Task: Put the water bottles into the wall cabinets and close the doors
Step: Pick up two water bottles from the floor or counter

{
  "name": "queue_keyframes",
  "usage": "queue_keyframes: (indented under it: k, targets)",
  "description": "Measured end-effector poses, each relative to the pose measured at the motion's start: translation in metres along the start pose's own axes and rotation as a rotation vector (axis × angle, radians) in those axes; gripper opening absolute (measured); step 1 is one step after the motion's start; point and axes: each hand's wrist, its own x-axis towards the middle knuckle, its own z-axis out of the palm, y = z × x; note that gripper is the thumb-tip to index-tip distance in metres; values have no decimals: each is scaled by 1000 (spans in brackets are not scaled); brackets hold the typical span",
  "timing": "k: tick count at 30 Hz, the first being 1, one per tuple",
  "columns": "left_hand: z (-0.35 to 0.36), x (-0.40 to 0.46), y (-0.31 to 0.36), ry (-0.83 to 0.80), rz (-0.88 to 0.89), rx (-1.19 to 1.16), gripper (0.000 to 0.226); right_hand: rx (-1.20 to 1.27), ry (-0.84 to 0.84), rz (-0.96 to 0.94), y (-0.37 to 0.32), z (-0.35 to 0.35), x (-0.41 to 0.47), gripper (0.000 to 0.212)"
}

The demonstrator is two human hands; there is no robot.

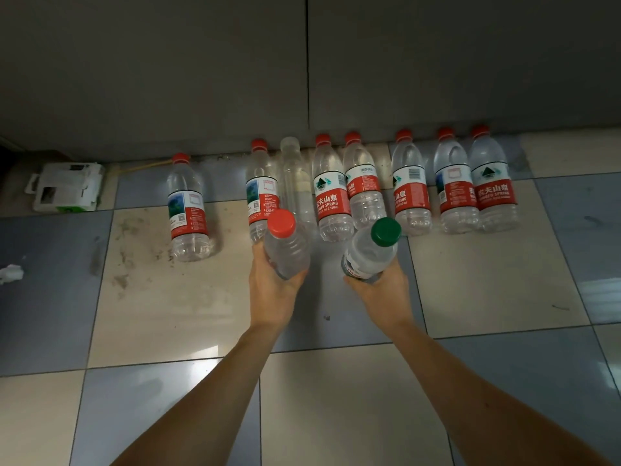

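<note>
Left hand (273, 286) grips red-capped bottle (285, 245), right hand (379, 290) grips green-capped bottle (371, 250); both lifted off floor row, likely cabinet-bound.

Both bare forearms reach forward from the bottom edge of the view, converging slightly toward the middle. The left hand (274, 285) shows its back, fingers curled under a red-capped bottle (285, 245) it grips low down. The right hand (381, 290) likewise grips a green-capped bottle (371, 252) from beneath.
</note>
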Motion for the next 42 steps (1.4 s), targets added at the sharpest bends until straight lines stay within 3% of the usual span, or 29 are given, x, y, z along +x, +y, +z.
queue_keyframes:
  k: [6,13,24,31,42]
  targets:
    - [-12,-6,43,40,36,4,77,44,-15,-27,-45,-8,-7,71]
    - [-66,-17,157,59,44,-4,74,85,-102,-73,-163,-35,-35,73]
    - [-281,-48,508,113,173,-34,81,67,-98,-295,-546,-107,-154,61]
    - [-430,-67,718,102,297,-82,69,44,-71,-422,-785,-148,-243,55]
    - [-556,-34,965,102,577,-121,66,156,-39,-674,-1052,-185,-283,61]
